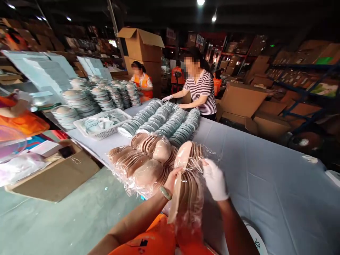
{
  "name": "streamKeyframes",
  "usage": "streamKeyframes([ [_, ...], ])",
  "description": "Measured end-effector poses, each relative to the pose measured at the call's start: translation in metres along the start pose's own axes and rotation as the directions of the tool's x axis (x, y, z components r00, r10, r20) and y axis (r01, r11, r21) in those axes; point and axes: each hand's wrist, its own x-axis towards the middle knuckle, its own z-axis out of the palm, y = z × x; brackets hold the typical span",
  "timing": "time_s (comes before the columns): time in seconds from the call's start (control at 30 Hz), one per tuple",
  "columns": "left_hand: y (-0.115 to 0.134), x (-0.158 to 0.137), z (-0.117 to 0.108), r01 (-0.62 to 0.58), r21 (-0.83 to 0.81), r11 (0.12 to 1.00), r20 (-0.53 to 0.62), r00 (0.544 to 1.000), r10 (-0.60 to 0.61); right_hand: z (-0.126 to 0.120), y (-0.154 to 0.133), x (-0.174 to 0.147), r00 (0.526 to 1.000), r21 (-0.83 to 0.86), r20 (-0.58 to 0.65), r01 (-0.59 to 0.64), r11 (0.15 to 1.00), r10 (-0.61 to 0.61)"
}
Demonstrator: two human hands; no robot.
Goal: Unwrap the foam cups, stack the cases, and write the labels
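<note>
A clear plastic bag [199,205] holds a nested stack of beige curved pads [186,194], upright in front of my orange vest. My left hand [172,180], bare with a green bangle at the wrist, grips the bag's left side near its top. On the other side, my right hand [214,179] in a white glove is closed on the bag's clear film, its fingertips pinched at the upper edge. Just beyond lie several more bagged stacks of beige pads [150,171], side by side on the table's near edge.
Rows of round pale-green packs [159,118] lie on the grey-covered table [255,177], beside a white basket [98,132] of packets. Taller stacks [77,101] stand at the left. A co-worker in a striped shirt [203,92] touches the rows. An open carton [61,173] sits at lower left.
</note>
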Motion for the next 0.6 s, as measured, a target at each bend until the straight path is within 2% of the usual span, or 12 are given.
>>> streamKeyframes([
  [0.07, 0.005, 0.003, 0.017, -0.04, -0.059, 0.997, -0.06, 0.997, 0.037, -0.029, -0.018, -0.005, 0.998, 0.014, 0.021, -0.065, 0.998, 0.065],
  [0.13, 0.015, 0.005, 0.032, -0.124, -0.085, 0.989, -0.137, 0.984, 0.112, -0.052, -0.025, -0.01, 0.97, 0.169, 0.205, -0.17, 0.971, 0.134],
  [0.2, 0.026, 0.008, 0.04, -0.18, -0.08, 0.98, -0.194, 0.968, 0.162, -0.065, -0.018, -0.017, 0.924, 0.222, 0.355, -0.23, 0.947, 0.141],
  [0.23, 0.032, 0.01, 0.042, -0.191, -0.07, 0.979, -0.209, 0.963, 0.173, -0.068, -0.011, -0.021, 0.92, 0.182, 0.357, -0.237, 0.954, 0.161],
  [0.3, 0.039, 0.012, 0.041, -0.243, -0.016, 0.97, -0.205, 0.95, 0.234, -0.072, 0.004, -0.033, 0.941, 0.037, 0.239, -0.254, 0.966, 0.238],
  [0.37, 0.04, 0.014, 0.039, -0.326, 0.05, 0.944, -0.175, 0.928, 0.33, -0.079, 0.016, -0.048, 0.949, -0.003, 0.153, -0.28, 0.96, 0.277],
  [0.43, 0.037, 0.015, 0.037, -0.369, 0.08, 0.926, -0.158, 0.913, 0.377, -0.089, 0.021, -0.056, 0.943, 0.071, 0.24, -0.254, 0.965, 0.231],
  [0.5, 0.03, 0.017, 0.038, -0.307, 0.064, 0.95, -0.156, 0.937, 0.313, -0.094, 0.025, -0.05, 0.92, 0.128, 0.36, -0.211, 0.969, 0.152],
  [0.53, 0.027, 0.018, 0.039, -0.261, 0.058, 0.964, -0.147, 0.953, 0.266, -0.093, 0.027, -0.041, 0.922, 0.126, 0.368, -0.174, 0.977, 0.117],
  [0.6, 0.023, 0.021, 0.044, -0.201, 0.073, 0.977, -0.107, 0.972, 0.208, -0.082, 0.033, -0.017, 0.959, 0.069, 0.273, -0.097, 0.993, 0.075],
])
